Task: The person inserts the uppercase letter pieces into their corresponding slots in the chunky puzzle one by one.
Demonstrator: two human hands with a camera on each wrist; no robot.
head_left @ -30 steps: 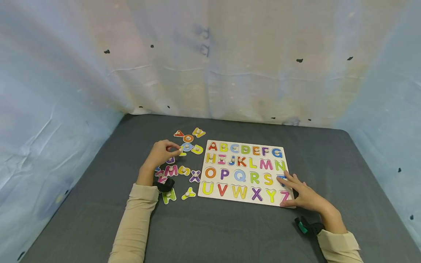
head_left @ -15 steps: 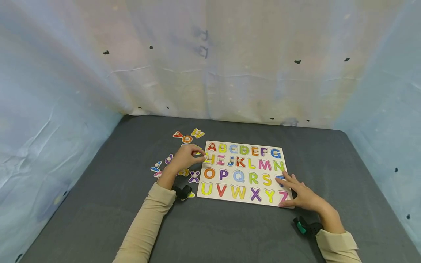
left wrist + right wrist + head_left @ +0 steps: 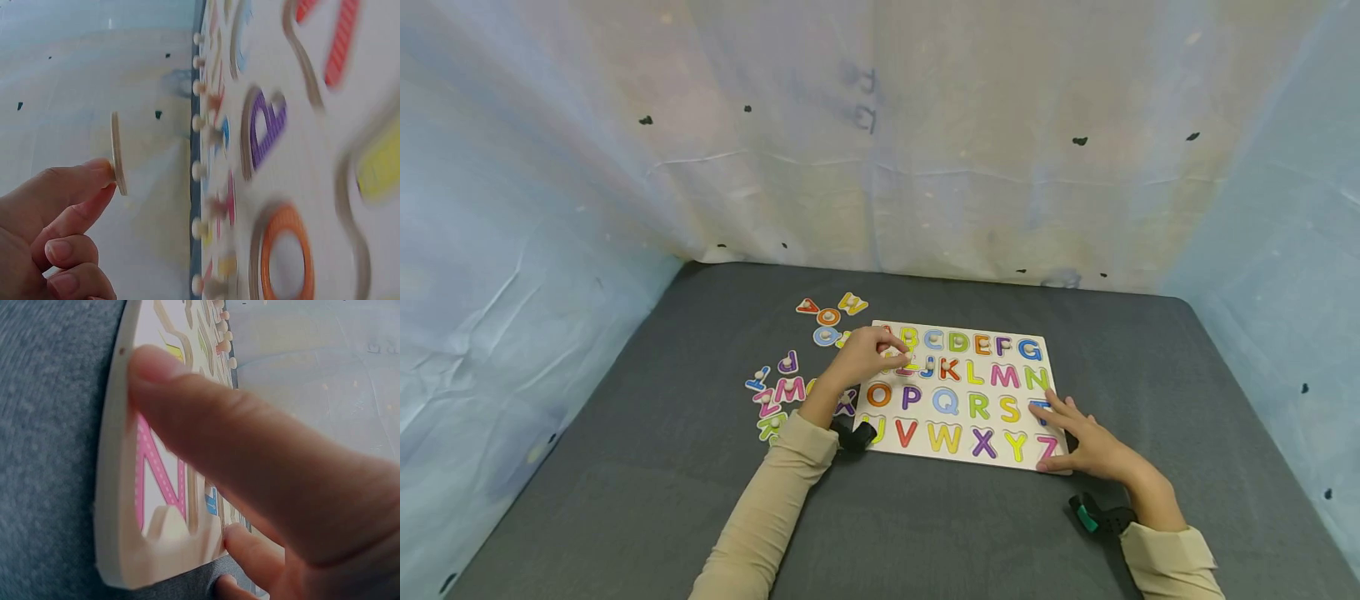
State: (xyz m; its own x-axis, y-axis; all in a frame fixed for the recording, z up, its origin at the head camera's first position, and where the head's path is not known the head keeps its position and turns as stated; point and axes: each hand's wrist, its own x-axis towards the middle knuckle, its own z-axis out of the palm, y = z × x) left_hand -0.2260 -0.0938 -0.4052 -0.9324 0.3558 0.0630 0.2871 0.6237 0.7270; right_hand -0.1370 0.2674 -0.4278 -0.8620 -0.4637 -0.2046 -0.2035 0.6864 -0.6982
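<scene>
My left hand [image 3: 860, 358] is over the upper left part of a white wooden alphabet board [image 3: 927, 416]. Between thumb and forefinger it pinches a yellow letter puzzle piece [image 3: 119, 153], edge-on in the left wrist view and raised off the board. At the board's lower right corner rests my right hand [image 3: 1097, 448], fingers spread, its thumb [image 3: 159, 365] on the edge by the pink Z slot [image 3: 156, 475]. Knobbed letters fill the top row and part of the second; the slots for P [image 3: 267, 128] and O [image 3: 284, 256] show their printed letters.
Left of the board lie several loose knobbed letters, among them a pink M [image 3: 790, 389], a blue Q [image 3: 826, 336], an orange O [image 3: 828, 317] and a yellow W [image 3: 852, 303]. A pale sheet wall [image 3: 970, 167] stands behind the dark grey table [image 3: 970, 533].
My left hand has carried the yellow letter piece rightward from the loose letters, past the board's left edge, to above its second row. The right hand has kept its place on the board.
</scene>
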